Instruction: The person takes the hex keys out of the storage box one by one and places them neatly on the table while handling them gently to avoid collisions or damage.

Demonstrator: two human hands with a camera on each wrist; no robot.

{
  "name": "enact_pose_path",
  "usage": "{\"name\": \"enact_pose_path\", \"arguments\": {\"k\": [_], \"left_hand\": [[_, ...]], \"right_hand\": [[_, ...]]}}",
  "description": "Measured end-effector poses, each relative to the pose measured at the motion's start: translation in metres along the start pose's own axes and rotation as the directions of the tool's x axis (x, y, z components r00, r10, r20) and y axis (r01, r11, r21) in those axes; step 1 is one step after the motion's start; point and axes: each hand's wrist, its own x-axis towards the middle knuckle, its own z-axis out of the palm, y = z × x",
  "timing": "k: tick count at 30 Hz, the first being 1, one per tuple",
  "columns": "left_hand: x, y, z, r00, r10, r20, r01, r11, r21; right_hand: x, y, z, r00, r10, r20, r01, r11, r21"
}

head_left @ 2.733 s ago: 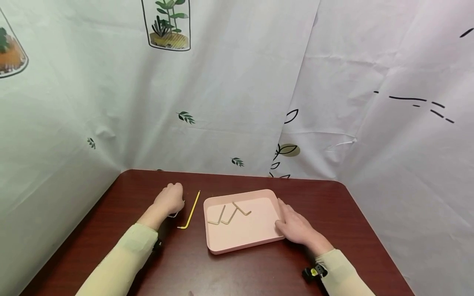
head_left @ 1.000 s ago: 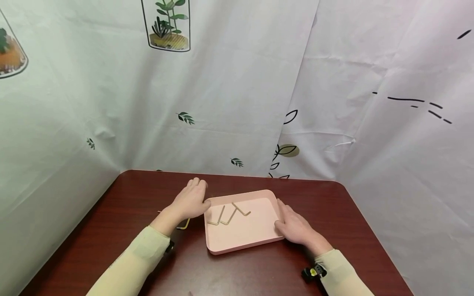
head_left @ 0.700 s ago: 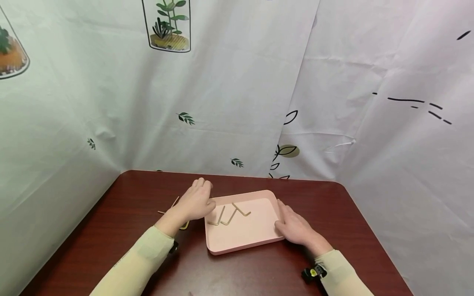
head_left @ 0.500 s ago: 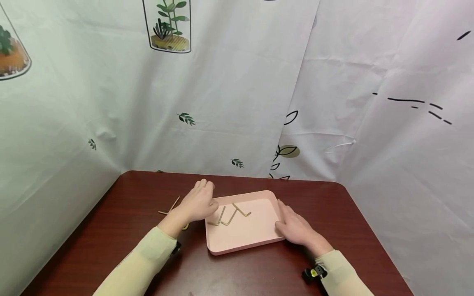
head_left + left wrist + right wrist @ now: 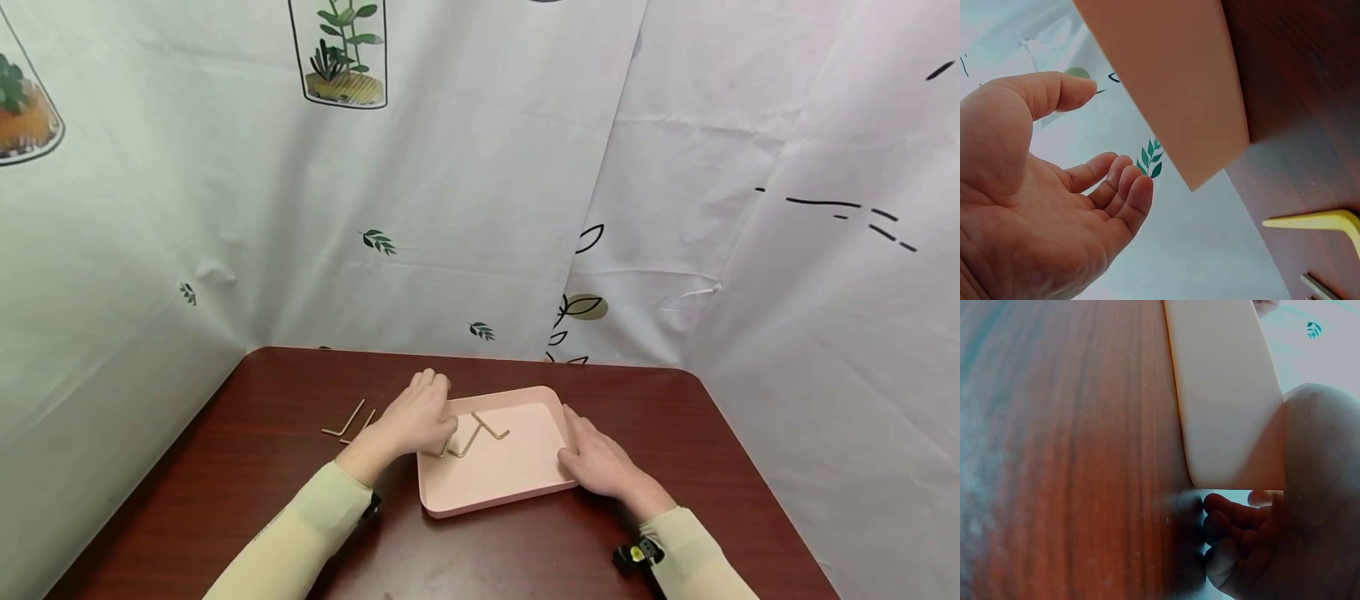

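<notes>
Gripping pink tray with right hand, left hand hovering near it

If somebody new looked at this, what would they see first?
Probably the pink tray on the dark red-brown table, with thin bent rods inside. Next, maybe the right hand holding the tray's right end, and the left hand at its left end. On the cloth behind, a plant-jar drawing stands out at upper left.
</notes>
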Motion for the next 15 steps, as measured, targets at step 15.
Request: {"name": "enact_pose_path", "arguments": {"k": [15], "left_hand": [[-0.0008,0.008,0.0084,0.999,0.033,0.034,-0.031,0.998,-0.057]], "right_hand": [[-0.0011,0.0,-0.0015,1.0,-0.004,0.0,0.004,1.0,0.011]]}}
